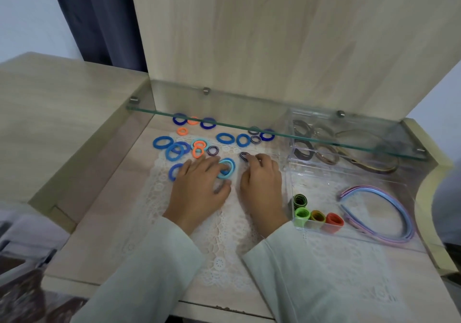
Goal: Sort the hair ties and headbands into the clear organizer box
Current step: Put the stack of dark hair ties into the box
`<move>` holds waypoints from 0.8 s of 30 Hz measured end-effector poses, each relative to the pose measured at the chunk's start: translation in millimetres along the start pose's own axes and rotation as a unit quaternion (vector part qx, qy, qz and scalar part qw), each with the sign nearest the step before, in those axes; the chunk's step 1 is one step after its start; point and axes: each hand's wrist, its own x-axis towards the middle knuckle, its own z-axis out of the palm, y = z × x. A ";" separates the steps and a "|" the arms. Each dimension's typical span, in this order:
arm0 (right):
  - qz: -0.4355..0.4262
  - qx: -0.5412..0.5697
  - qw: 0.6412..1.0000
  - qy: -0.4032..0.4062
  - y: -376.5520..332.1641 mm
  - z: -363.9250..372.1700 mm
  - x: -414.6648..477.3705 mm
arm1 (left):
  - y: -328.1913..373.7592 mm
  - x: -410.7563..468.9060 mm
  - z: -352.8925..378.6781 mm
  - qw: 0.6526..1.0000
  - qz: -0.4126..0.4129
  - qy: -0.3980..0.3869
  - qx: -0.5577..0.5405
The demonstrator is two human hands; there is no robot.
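Note:
Several loose hair ties (225, 138), blue, orange and dark striped, lie scattered on the lace mat. My left hand (199, 185) lies flat on the mat, and its fingertips rest on a light blue hair tie (229, 167). My right hand (262, 183) has curled fingers that pinch a dark striped hair tie (244, 155) at its tips. The clear organizer box (324, 183) stands just right of that hand. Its front compartments hold green (301, 214), yellow (318, 216) and red (334, 219) tie bundles and pastel headbands (391, 213).
A glass shelf (249, 124) spans the desk above the far ties and the box's back half, where dark and brown ties and more headbands (369, 163) lie. A wooden back panel rises behind. A wooden side surface sits to the left.

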 end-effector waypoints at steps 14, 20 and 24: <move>-0.018 0.001 0.999 0.033 7.0 8.8 -1.7 | -60.9 -4.5 -34.9 0.994 -0.055 0.097 0.013; -0.017 0.000 0.999 0.039 7.4 10.6 -1.1 | -62.0 -2.4 -36.4 0.990 -0.086 0.112 0.022; -0.018 -0.001 0.999 0.031 7.9 10.5 -0.8 | -40.0 5.2 -24.0 0.986 -0.032 0.160 0.037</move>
